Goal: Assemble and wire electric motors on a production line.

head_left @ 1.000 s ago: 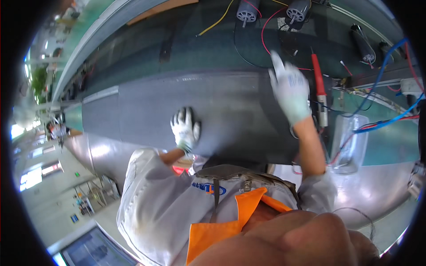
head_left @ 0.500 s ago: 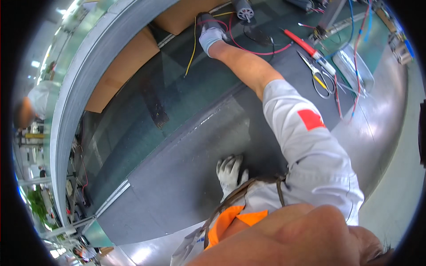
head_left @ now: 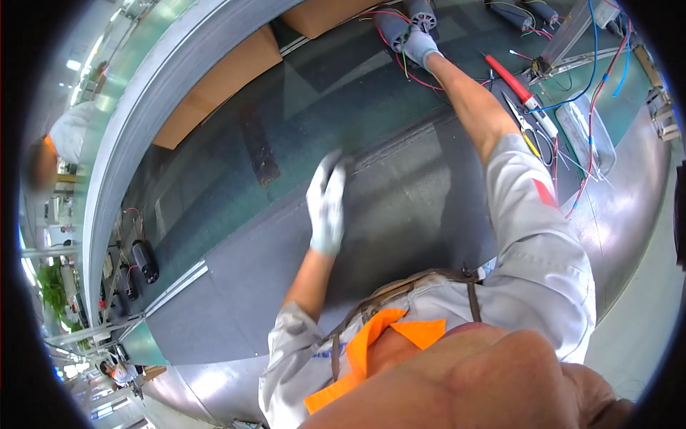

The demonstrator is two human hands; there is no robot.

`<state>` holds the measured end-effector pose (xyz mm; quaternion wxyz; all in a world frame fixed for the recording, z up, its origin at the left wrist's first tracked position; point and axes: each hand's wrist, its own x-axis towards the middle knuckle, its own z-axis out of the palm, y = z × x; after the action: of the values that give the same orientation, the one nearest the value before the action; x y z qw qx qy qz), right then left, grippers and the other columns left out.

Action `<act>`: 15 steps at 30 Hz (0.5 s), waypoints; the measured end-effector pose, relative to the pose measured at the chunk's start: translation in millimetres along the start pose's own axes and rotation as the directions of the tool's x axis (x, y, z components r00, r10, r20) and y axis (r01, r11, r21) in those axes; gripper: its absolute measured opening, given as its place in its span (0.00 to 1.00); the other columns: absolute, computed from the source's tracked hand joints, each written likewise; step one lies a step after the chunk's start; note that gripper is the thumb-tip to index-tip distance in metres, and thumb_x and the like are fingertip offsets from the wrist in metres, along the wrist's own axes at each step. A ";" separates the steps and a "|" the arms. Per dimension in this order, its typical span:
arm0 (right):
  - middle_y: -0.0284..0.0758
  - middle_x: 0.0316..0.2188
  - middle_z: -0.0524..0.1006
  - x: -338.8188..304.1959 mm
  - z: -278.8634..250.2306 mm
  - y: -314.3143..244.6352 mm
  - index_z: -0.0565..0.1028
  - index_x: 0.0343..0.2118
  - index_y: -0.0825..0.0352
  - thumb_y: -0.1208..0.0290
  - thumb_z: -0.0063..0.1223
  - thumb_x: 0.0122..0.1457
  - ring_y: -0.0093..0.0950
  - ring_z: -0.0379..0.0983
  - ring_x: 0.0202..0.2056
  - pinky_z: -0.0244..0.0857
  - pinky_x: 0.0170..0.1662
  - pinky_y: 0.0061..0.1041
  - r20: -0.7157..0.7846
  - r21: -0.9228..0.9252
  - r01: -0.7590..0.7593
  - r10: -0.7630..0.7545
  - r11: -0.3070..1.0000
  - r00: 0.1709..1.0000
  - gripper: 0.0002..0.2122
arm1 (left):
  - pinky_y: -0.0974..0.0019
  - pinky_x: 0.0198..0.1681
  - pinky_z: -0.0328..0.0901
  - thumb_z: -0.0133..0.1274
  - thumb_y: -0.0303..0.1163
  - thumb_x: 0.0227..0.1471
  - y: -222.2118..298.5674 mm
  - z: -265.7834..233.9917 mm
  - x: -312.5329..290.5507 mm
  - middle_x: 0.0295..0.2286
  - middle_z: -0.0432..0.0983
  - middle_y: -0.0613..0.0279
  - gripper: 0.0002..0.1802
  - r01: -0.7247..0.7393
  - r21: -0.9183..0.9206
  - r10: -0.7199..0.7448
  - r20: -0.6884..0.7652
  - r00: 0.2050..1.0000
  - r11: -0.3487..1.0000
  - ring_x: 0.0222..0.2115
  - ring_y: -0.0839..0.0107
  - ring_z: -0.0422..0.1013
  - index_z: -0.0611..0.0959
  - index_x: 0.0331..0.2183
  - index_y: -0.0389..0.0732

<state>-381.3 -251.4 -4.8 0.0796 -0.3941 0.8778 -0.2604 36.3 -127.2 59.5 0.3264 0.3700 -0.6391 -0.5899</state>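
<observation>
My right hand (head_left: 420, 47), in a white glove, is closed at the wired end of a dark grey cylindrical motor (head_left: 391, 30) at the far side of the bench. Its fingertips are partly hidden against the motor. Thin red, yellow and dark wires trail from that end. A second grey motor (head_left: 420, 11) lies right beside it. Over the middle of the dark mat (head_left: 236, 300) my left hand (head_left: 327, 207), also gloved, is raised with its fingers stretched out and nothing in them. Its fingertips are blurred.
To the right lie a red-and-white soldering iron (head_left: 520, 91), scissors (head_left: 530, 132) and a clear plastic tray (head_left: 586, 129), with red and blue cables hanging nearby. Cardboard boxes (head_left: 221, 89) stand along the far side under a grey curved rail (head_left: 125, 136). More motors (head_left: 145, 262) lie at the left.
My right hand has drawn the motor to the right, up beside the second motor. My left hand has risen from near my body and reached forward over the mat. The view has shifted slightly.
</observation>
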 end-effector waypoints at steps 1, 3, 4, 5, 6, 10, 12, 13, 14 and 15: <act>0.50 0.35 0.80 -21.1 -1.5 -6.5 0.72 0.48 0.74 0.62 0.58 0.58 0.41 0.81 0.33 0.74 0.33 0.37 0.040 0.275 -0.072 0.063 0.959 0.997 0.22 | 0.66 0.55 0.63 0.50 0.35 0.64 -8.3 9.9 14.6 0.50 0.74 0.58 0.22 0.078 -0.358 -0.072 0.028 0.997 0.931 0.50 0.68 0.70 0.73 0.56 0.34; 0.41 0.27 0.78 -68.9 -41.9 -7.8 0.73 0.45 0.71 0.62 0.62 0.56 0.31 0.75 0.25 0.67 0.25 0.30 0.238 0.492 -0.117 -0.004 0.863 0.971 0.20 | 0.61 0.54 0.65 0.53 0.40 0.61 -8.2 25.2 43.5 0.51 0.72 0.56 0.29 0.115 -0.441 -0.068 0.121 0.990 0.890 0.48 0.67 0.71 0.70 0.58 0.35; 0.32 0.19 0.76 -94.1 -58.3 -6.1 0.74 0.42 0.68 0.63 0.65 0.55 0.22 0.70 0.16 0.61 0.17 0.22 0.408 0.654 -0.212 -0.103 0.726 0.907 0.18 | 0.58 0.54 0.65 0.54 0.40 0.60 -10.9 36.5 55.8 0.52 0.71 0.55 0.31 0.094 -0.509 -0.043 0.111 0.993 0.855 0.50 0.65 0.69 0.68 0.60 0.36; 0.32 0.21 0.76 -118.0 -66.5 2.9 0.74 0.42 0.68 0.64 0.66 0.55 0.21 0.69 0.16 0.59 0.16 0.22 0.449 0.674 -0.224 -0.150 0.704 0.881 0.17 | 0.56 0.54 0.65 0.54 0.38 0.59 -25.1 49.1 73.5 0.51 0.70 0.55 0.30 0.053 -0.556 0.011 0.111 0.994 0.829 0.50 0.63 0.68 0.68 0.59 0.37; 0.31 0.23 0.77 -139.1 -74.2 9.3 0.75 0.41 0.67 0.65 0.66 0.55 0.20 0.69 0.16 0.57 0.16 0.22 0.481 0.697 -0.237 -0.196 0.676 0.854 0.16 | 0.55 0.52 0.67 0.55 0.37 0.58 -33.6 62.6 89.9 0.49 0.70 0.56 0.29 0.090 -0.575 -0.033 0.110 0.993 0.813 0.50 0.63 0.68 0.69 0.57 0.37; 0.38 0.33 0.80 -273.5 -112.7 11.4 0.66 0.59 0.72 0.66 0.63 0.55 0.29 0.78 0.33 0.72 0.37 0.25 0.367 0.640 0.059 -0.372 0.766 0.853 0.30 | 0.50 0.48 0.69 0.55 0.34 0.56 -17.0 95.3 71.5 0.43 0.73 0.57 0.21 0.323 -0.527 -0.286 0.154 0.946 0.786 0.46 0.62 0.71 0.73 0.50 0.36; 0.49 0.41 0.79 -338.0 -125.9 1.9 0.57 0.64 0.72 0.67 0.62 0.55 0.38 0.78 0.44 0.70 0.49 0.31 0.324 0.306 0.186 -0.286 0.934 0.902 0.36 | 0.61 0.38 0.70 0.54 0.32 0.57 -4.8 94.7 18.5 0.39 0.76 0.58 0.14 0.447 -0.543 -0.367 0.255 0.895 0.711 0.37 0.66 0.73 0.76 0.43 0.37; 0.53 0.38 0.78 -367.0 -126.2 0.5 0.57 0.64 0.71 0.66 0.60 0.55 0.46 0.77 0.41 0.70 0.46 0.37 0.302 0.306 0.190 -0.285 0.933 0.910 0.36 | 0.65 0.36 0.69 0.53 0.32 0.57 -13.1 83.4 0.0 0.38 0.76 0.59 0.13 0.514 -0.451 -0.405 0.320 0.857 0.730 0.35 0.68 0.73 0.77 0.43 0.38; 0.58 0.35 0.77 -389.9 -125.7 -1.0 0.56 0.64 0.71 0.65 0.59 0.56 0.53 0.76 0.38 0.70 0.42 0.43 0.276 0.304 0.199 -0.286 0.932 0.918 0.35 | 0.68 0.34 0.68 0.53 0.33 0.57 -18.7 66.4 -14.4 0.37 0.77 0.61 0.12 0.568 -0.355 -0.441 0.379 0.813 0.743 0.33 0.70 0.73 0.78 0.42 0.38; 0.57 0.34 0.77 -406.4 -124.3 1.8 0.55 0.64 0.70 0.64 0.58 0.55 0.53 0.76 0.38 0.69 0.43 0.46 0.318 0.245 0.161 -0.236 0.956 0.918 0.36 | 0.70 0.34 0.68 0.53 0.33 0.57 -11.3 52.7 -27.5 0.36 0.78 0.62 0.12 0.552 -0.183 -0.428 0.454 0.781 0.813 0.32 0.71 0.73 0.79 0.42 0.38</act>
<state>-150.4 96.7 73.5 0.2463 -0.5101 0.7725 -0.2871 6.4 -76.9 44.0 0.0777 0.3441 -0.4715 -0.8082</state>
